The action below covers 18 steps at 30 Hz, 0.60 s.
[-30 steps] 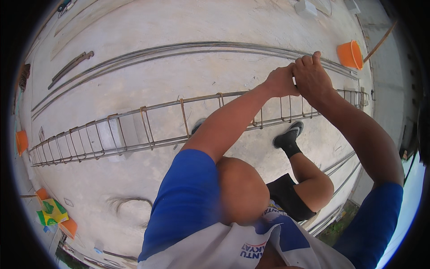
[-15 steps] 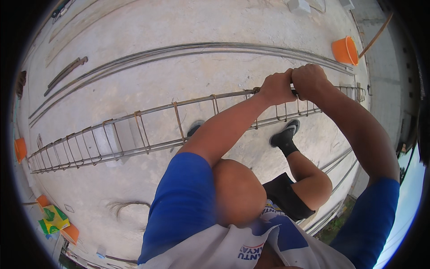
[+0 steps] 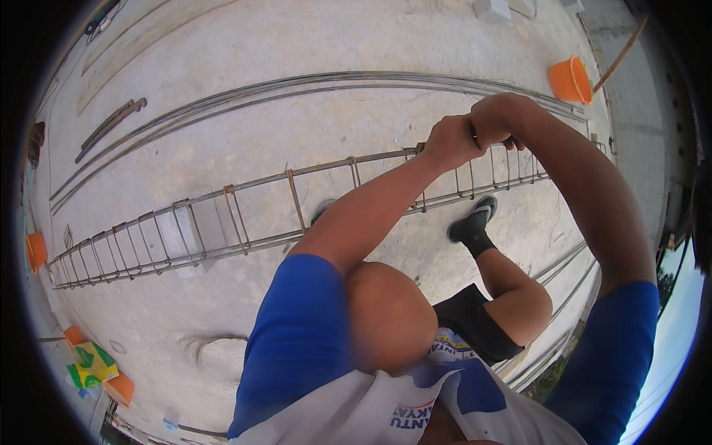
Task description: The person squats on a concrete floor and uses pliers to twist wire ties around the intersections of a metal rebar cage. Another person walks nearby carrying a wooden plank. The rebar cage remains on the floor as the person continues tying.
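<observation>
A long rebar cage (image 3: 288, 175), thin bars with rusty square stirrups around them, stretches across in front of me. Over its upper bar, right of centre, my left hand (image 3: 454, 142) is closed. My right hand (image 3: 503, 121) is closed as well, bent over at the wrist and pressed against the left. A small dark bit shows between the two hands; its kind is hidden by the fingers. The bar passes out of sight behind the hands and shows again beyond my right forearm.
Several loose steel bars (image 3: 297, 78) lie on the concrete floor (image 3: 245, 133) beyond the cage. Orange buckets stand at the far right (image 3: 569, 80) and left edge (image 3: 35, 251). A pale block (image 3: 178, 236) sits under the cage. My shod foot (image 3: 475, 219) is beside it.
My right hand has rolled over, its wrist rising and shifting slightly left, so its fingertips now show underneath. The left hand has barely moved. The cage stays in place.
</observation>
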{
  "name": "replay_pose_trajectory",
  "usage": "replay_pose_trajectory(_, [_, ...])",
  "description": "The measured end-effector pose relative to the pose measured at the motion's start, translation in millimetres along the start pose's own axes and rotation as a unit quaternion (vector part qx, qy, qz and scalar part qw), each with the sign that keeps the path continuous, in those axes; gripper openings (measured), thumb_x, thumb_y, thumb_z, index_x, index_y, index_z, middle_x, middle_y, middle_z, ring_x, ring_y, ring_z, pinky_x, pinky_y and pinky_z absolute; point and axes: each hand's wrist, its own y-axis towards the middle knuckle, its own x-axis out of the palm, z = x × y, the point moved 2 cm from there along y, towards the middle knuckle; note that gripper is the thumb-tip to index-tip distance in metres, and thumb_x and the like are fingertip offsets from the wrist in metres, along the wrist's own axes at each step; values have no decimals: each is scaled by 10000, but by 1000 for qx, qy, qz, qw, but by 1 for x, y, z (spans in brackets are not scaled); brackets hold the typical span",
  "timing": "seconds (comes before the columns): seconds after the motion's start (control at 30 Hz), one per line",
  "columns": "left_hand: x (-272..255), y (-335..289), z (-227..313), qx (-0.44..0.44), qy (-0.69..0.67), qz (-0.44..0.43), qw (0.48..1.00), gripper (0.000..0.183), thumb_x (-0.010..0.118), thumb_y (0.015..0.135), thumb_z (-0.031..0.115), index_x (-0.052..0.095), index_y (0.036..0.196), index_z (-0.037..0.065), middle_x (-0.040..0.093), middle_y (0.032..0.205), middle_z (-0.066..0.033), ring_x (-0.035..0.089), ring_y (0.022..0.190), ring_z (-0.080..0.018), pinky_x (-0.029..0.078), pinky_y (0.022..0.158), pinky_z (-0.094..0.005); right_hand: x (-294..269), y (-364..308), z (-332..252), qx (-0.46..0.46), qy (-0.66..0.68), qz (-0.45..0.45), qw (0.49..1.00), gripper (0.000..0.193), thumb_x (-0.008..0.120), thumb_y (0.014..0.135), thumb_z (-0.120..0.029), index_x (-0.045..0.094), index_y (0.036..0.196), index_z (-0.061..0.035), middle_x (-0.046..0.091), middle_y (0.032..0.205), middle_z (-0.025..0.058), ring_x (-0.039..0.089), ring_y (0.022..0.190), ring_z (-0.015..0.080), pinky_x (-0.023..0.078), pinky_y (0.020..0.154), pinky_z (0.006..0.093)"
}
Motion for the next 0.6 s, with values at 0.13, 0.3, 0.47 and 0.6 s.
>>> replay_pose_trajectory(0.13, [-7,25,-33,78,25,-58,995,264,704,686,218,633,839,15,665,839,-141,648,836,-282,519,746,-377,36,-2,-9,-66,-318,478,816,320,611,858,-253,616,1112,-58,606,1010,79,557,1044,235,361,1015,500])
replay_pose_trajectory(0.3, [-13,24,-21,48,-23,-109,993,306,696,745,182,636,1027,78,652,1008,-93,612,981,-263,494,837,-380,53,22,21,-136,-372,574,717,241,585,853,-213,624,1030,-54,603,949,100,575,961,234,396,958,447])
replay_pose_trajectory(0.47, [23,-1,-4,70,74,198,975,294,669,772,220,578,981,35,639,863,-141,631,860,-305,511,777,-398,45,21,2,-56,-271,349,895,224,585,832,-194,664,981,-47,685,902,140,663,873,283,499,789,479])
replay_pose_trajectory(0.6, [32,6,-11,93,28,184,978,198,619,793,189,575,908,33,652,792,-178,653,797,-348,522,734,-434,60,27,-3,19,-267,463,845,103,593,800,-134,673,802,-70,671,779,105,670,753,241,523,702,412])
